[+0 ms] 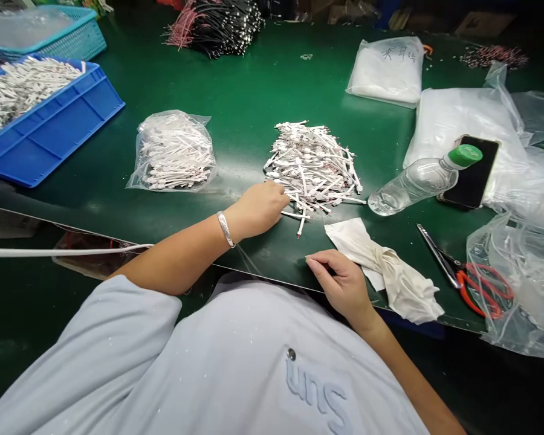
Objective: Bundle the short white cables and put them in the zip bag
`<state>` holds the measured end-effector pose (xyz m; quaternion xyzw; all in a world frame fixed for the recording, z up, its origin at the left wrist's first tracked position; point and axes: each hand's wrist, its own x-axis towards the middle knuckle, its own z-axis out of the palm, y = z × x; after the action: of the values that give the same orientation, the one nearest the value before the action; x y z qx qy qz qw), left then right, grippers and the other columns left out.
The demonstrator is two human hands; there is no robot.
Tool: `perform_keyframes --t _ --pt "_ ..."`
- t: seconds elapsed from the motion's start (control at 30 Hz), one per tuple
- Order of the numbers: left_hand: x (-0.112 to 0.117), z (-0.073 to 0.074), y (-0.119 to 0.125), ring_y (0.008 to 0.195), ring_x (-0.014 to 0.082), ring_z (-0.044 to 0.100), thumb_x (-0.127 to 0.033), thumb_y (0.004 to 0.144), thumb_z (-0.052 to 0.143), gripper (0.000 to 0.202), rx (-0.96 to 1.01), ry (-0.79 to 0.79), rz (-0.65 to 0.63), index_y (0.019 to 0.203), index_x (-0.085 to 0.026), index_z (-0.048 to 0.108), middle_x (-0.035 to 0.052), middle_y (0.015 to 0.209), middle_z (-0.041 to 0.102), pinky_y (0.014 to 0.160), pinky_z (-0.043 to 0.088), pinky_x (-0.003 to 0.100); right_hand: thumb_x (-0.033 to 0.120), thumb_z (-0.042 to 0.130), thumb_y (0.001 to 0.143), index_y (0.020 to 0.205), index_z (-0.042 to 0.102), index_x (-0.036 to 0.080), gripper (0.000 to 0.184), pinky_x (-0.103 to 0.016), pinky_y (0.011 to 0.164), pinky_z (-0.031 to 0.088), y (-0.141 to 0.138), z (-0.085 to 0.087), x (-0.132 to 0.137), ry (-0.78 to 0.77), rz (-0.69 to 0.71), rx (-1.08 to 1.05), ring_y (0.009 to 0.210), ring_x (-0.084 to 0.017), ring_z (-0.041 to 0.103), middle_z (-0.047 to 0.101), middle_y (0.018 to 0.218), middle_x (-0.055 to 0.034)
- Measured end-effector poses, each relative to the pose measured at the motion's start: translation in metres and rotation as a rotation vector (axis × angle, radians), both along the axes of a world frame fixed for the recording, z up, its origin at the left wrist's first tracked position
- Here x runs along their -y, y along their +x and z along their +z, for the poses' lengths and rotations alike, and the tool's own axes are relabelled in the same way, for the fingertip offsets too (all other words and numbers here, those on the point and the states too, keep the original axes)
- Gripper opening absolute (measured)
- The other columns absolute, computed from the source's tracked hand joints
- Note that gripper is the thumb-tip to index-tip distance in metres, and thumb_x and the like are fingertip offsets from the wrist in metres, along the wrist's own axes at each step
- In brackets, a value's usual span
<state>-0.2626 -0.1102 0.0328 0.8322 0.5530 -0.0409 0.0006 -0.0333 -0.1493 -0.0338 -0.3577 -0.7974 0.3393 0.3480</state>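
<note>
Two bare hands at the near edge of a green work surface. Right hand: thumb and forefinger pressed together just above the surface, with nothing visible between them, though a very thin item could not be ruled out from this view. Left hand: fingers curled inward, tips against the near edge of a loose pile of white leads, any pinch hidden by the fingers; silver bangle on the wrist. Pile position: forward and to the right of the left hand, touching it; forward of the right hand, near but apart, so the left hand nearer. Long axis of the pile: diagonal, from far left to near right, with single leads crossing at many angles. Just beside the right hand, a crumpled off-white cloth. Farther right, orange-handled scissors, a clear plastic water bottle with a green cap, and a black smartphone. Left of the pile, a clear bag of similar leads; beyond that, a blue plastic crate.
</note>
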Motion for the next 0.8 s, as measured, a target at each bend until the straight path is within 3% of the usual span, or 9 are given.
perform_keyframes --t 0.17,0.4,0.53,0.63,0.73,0.8 --pt "-0.022 -0.002 -0.001 0.114 0.0309 0.049 -0.017 0.073 0.063 0.050 0.042 0.037 0.094 0.121 -0.006 0.052 0.0186 0.124 0.054 0.088 0.042 0.038 0.024 0.056 0.090 0.085 0.067 0.021 0.012 -0.031 0.067 0.051 -0.002 -0.001 -0.002 0.012 0.032 -0.004 0.072 -0.016 0.063 0.070 0.078 -0.0028" --pt "-0.054 -0.018 0.005 0.107 0.0299 0.055 -0.009 0.077 0.050 0.035 -0.004 0.080 0.088 0.111 -0.007 0.056 0.0175 0.109 0.062 0.084 0.041 0.038 0.024 0.057 0.089 0.084 0.068 0.020 0.012 -0.030 0.066 0.051 -0.003 0.001 -0.004 -0.006 0.018 -0.056 0.071 -0.015 0.063 0.070 0.077 -0.0031" --pt "-0.048 -0.012 0.004 0.106 0.0306 0.056 -0.014 0.079 0.049 0.030 0.011 0.053 0.216 0.107 -0.010 0.058 0.0166 0.109 0.063 0.080 0.042 0.038 0.024 0.057 0.089 0.082 0.068 0.021 0.013 -0.030 0.067 0.051 -0.002 -0.001 -0.001 -0.010 0.011 -0.081 0.070 -0.015 0.063 0.070 0.076 -0.0031" --pt "-0.034 -0.002 0.003 0.106 0.0321 0.055 -0.009 0.081 0.044 0.027 -0.045 0.017 0.259 0.103 -0.009 0.059 0.0193 0.108 0.062 0.077 0.041 0.038 0.027 0.057 0.089 0.084 0.068 0.021 0.014 -0.031 0.066 0.051 -0.002 -0.003 0.000 -0.044 -0.019 -0.073 0.071 -0.016 0.063 0.070 0.078 -0.0034" --pt "-0.022 0.008 0.007 0.103 0.0313 0.058 -0.004 0.081 0.040 0.031 -0.083 -0.019 0.280 0.107 -0.007 0.056 0.0205 0.105 0.063 0.076 0.040 0.037 0.032 0.056 0.089 0.103 0.067 0.022 0.020 -0.031 0.065 0.052 -0.010 0.001 -0.011 -0.069 -0.121 -0.064 0.077 -0.018 0.065 0.070 0.089 -0.0053" --pt "-0.017 0.012 0.010 0.100 0.0307 0.061 -0.003 0.083 0.039 0.032 -0.088 -0.001 0.278 0.111 -0.006 0.054 0.0195 0.099 0.065 0.078 0.040 0.037 0.034 0.059 0.087 0.122 0.059 0.023 0.037 -0.036 0.077 0.053 -0.021 0.009 -0.027 0.040 -0.138 0.004 0.096 -0.022 0.064 0.068 0.108 -0.0087"
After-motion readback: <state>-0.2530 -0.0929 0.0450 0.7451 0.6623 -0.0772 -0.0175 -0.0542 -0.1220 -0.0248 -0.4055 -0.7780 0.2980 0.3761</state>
